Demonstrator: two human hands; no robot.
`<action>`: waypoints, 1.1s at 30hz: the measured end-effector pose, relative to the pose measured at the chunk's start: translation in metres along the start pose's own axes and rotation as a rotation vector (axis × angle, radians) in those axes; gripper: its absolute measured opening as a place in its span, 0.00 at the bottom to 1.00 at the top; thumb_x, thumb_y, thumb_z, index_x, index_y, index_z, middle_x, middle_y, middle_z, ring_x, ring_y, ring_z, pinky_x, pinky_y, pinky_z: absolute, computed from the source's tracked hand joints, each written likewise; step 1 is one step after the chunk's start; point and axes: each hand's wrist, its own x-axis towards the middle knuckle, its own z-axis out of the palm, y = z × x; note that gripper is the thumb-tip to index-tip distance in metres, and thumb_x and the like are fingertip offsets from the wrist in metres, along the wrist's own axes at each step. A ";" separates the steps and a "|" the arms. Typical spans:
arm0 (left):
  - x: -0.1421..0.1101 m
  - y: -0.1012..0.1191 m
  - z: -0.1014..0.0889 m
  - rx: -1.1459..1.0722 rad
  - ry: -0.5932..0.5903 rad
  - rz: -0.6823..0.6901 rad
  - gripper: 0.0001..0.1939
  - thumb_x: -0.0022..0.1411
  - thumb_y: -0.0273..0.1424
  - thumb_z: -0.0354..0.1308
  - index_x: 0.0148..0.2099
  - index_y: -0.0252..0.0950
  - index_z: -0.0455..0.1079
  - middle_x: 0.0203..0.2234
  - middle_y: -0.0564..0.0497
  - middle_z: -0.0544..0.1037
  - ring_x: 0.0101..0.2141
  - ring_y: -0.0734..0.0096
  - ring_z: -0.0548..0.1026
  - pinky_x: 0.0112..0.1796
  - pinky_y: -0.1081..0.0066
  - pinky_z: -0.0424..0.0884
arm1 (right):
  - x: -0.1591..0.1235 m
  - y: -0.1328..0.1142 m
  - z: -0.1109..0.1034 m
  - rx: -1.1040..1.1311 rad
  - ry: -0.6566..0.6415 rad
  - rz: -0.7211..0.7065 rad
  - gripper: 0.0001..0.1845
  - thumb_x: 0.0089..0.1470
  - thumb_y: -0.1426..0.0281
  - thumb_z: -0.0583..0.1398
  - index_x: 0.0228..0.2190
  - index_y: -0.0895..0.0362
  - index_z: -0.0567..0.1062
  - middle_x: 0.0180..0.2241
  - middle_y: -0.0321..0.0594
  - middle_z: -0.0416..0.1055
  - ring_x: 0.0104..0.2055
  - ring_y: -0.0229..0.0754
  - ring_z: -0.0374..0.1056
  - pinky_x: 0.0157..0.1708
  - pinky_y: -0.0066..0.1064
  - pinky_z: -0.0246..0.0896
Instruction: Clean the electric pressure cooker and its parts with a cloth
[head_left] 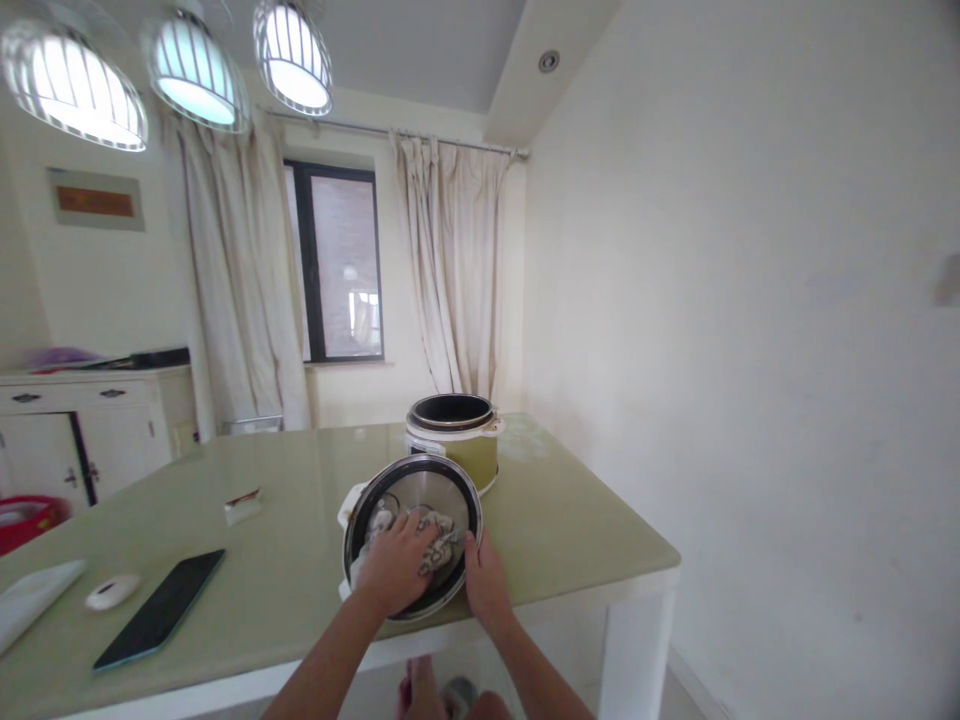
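Note:
A round cooker lid with a shiny metal inner face and dark rim is tilted up at the near edge of the table. My left hand presses a patterned grey cloth against the lid's inner face, fingers closed over it. Gripping the lid's lower right rim is my right hand. Just behind the lid stands the open cooker body, olive-green with a dark inner pot.
The pale green glass-topped table carries a black phone, a white mouse-like object, a white flat item and a small packet. A white cabinet stands at left; a wall is close on the right.

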 end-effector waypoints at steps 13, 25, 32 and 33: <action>-0.002 -0.002 0.001 -0.020 0.018 -0.029 0.29 0.57 0.33 0.61 0.62 0.44 0.72 0.63 0.40 0.71 0.62 0.48 0.67 0.57 0.54 0.66 | 0.000 0.000 0.000 0.015 0.004 -0.008 0.29 0.68 0.51 0.46 0.50 0.57 0.75 0.51 0.55 0.79 0.58 0.54 0.74 0.60 0.45 0.65; 0.026 0.043 -0.012 -0.110 -0.010 -0.162 0.21 0.64 0.30 0.54 0.58 0.47 0.75 0.54 0.43 0.76 0.55 0.51 0.73 0.49 0.56 0.71 | 0.007 0.002 -0.005 0.119 -0.043 -0.055 0.32 0.69 0.49 0.48 0.58 0.57 0.74 0.58 0.53 0.75 0.62 0.51 0.70 0.66 0.46 0.59; 0.065 0.020 -0.020 0.061 0.148 -0.154 0.26 0.64 0.23 0.52 0.62 0.45 0.73 0.58 0.40 0.72 0.57 0.48 0.68 0.51 0.54 0.69 | 0.001 0.005 -0.006 0.081 -0.050 -0.035 0.36 0.68 0.45 0.49 0.61 0.56 0.73 0.59 0.52 0.75 0.65 0.53 0.68 0.66 0.46 0.60; 0.068 0.013 -0.019 0.094 0.163 -0.144 0.26 0.65 0.23 0.51 0.62 0.44 0.73 0.58 0.39 0.72 0.58 0.47 0.67 0.51 0.53 0.69 | 0.000 0.005 -0.006 0.081 -0.051 -0.025 0.35 0.68 0.46 0.49 0.61 0.56 0.74 0.59 0.52 0.75 0.65 0.53 0.68 0.66 0.46 0.60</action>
